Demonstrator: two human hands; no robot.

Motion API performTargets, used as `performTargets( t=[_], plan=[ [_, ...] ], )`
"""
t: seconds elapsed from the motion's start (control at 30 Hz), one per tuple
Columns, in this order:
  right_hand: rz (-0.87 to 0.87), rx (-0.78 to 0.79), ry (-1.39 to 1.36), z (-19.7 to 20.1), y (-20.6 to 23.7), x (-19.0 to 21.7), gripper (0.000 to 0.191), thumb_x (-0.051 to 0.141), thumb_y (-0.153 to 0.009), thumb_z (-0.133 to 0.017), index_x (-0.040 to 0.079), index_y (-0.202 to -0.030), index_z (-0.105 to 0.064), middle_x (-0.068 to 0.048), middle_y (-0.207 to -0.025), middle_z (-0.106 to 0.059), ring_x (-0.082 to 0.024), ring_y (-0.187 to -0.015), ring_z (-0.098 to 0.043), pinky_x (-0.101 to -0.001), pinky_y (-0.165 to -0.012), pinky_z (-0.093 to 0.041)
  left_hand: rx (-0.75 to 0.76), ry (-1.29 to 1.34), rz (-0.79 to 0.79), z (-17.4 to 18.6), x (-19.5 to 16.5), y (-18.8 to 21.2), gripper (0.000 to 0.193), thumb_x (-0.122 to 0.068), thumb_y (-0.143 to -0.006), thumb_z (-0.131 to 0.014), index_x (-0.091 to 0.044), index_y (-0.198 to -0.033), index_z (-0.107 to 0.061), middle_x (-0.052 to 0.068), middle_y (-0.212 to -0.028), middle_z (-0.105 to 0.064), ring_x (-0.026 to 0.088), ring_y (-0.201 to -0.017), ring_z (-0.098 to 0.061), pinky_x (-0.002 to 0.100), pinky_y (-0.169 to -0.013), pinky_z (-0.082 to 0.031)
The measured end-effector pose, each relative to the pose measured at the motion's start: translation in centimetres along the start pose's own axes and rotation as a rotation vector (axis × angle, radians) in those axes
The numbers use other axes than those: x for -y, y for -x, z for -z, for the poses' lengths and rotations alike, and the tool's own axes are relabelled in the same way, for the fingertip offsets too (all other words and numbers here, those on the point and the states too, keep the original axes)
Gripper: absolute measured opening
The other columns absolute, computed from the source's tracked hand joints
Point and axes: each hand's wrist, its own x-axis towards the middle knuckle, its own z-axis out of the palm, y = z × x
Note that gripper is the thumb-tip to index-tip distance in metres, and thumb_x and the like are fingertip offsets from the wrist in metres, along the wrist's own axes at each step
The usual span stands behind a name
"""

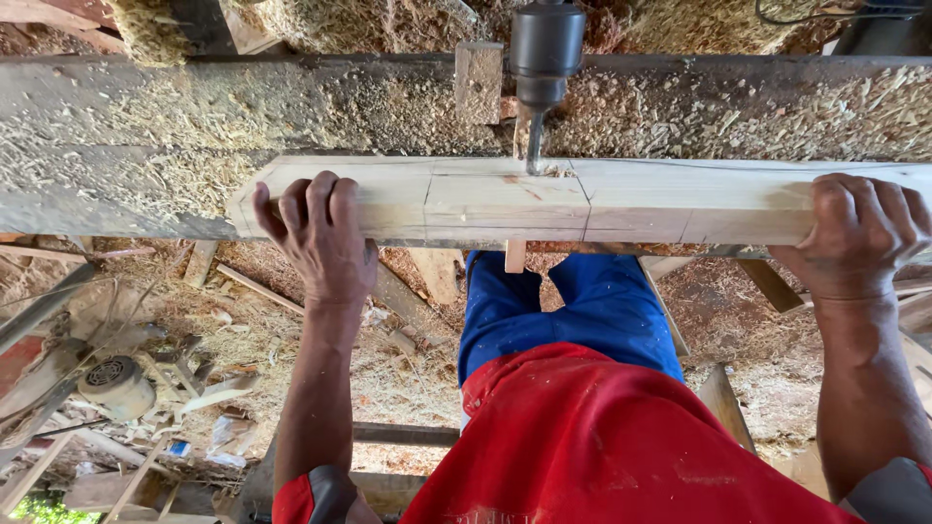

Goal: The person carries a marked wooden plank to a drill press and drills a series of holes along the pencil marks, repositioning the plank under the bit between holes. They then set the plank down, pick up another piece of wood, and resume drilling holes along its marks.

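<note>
Seen from above, looking down past a red shirt (602,446) and blue trousers (582,306). Pale squared wooden beam (602,199) laid left to right across a counter (146,126) thick with sawdust and shavings, pencil lines marked across its top face near the middle. Left hand (320,238) clamped over the near edge of the beam towards its left end, fingers curled onto the top face and pressed close together. Right hand (859,238) wrapped over the beam near its right end, fingers bent down on the top, knuckles raised. Both hands well apart, one either side of the body.

Dark drill head (547,44) hung on the far side of the beam, above the middle, its bit (534,146) touching the far edge of the beam between the pencil lines, with small chips around the tip. Short wooden block (479,82) stood upright just left of the drill head. Small wooden peg (515,256) showing below the near edge of the beam, under the bit. Down on the left, floor littered with shavings, offcuts and a round grey motor (116,383).
</note>
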Motion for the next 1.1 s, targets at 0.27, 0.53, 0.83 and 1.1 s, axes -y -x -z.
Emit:
performTargets(
  t=[0.27, 0.53, 0.83, 1.1],
  plan=[
    [-0.008, 0.027, -0.015, -0.6, 0.8, -0.4, 0.039, 0.044, -0.093, -0.075, 0.012, -0.099, -0.054, -0.003, -0.105, -0.069, -0.022, -0.092, -0.066, -0.0354, -0.086, -0.045, 0.066, 0.042, -0.003, 1.0, 0.0, -1.0, 0.073, -0.011, -0.065, -0.098, -0.017, -0.126, -0.059, 0.005, -0.124, -0.061, 0.028, -0.12, -0.056, 0.064, -0.126, -0.019],
    [0.012, 0.013, 0.029, -1.3, 1.6, -0.9, 0.044, 0.05, -0.093, -0.078, 0.013, -0.097, -0.054, -0.003, -0.106, -0.071, -0.02, -0.092, -0.066, -0.0339, -0.086, -0.045, 0.102, 0.028, 0.018, 1.6, -0.2, -2.3, 0.088, -0.015, -0.056, -0.101, -0.018, -0.132, -0.058, 0.005, -0.133, -0.059, 0.029, -0.127, -0.053, 0.063, -0.127, -0.015],
    [0.067, -0.026, 0.003, -3.4, 3.6, -1.9, 0.043, 0.053, -0.096, -0.07, 0.015, -0.093, -0.051, -0.001, -0.092, -0.067, -0.015, -0.08, -0.064, -0.029, -0.079, -0.048, 0.173, 0.002, 0.047, 1.7, -0.5, -0.1, 0.096, -0.021, -0.054, -0.102, -0.011, -0.136, -0.052, 0.011, -0.137, -0.057, 0.032, -0.131, -0.051, 0.061, -0.127, -0.016],
    [0.082, 0.016, -0.018, -0.1, 3.8, 0.3, 0.051, 0.051, -0.094, -0.086, 0.01, -0.095, -0.055, -0.005, -0.096, -0.069, -0.021, -0.083, -0.066, -0.0336, -0.08, -0.05, 0.091, -0.063, 0.069, 0.7, -2.5, 5.9, 0.071, -0.008, -0.077, -0.098, -0.018, -0.128, -0.051, 0.0, -0.13, -0.057, 0.02, -0.125, -0.053, 0.056, -0.13, -0.022]
  ],
)
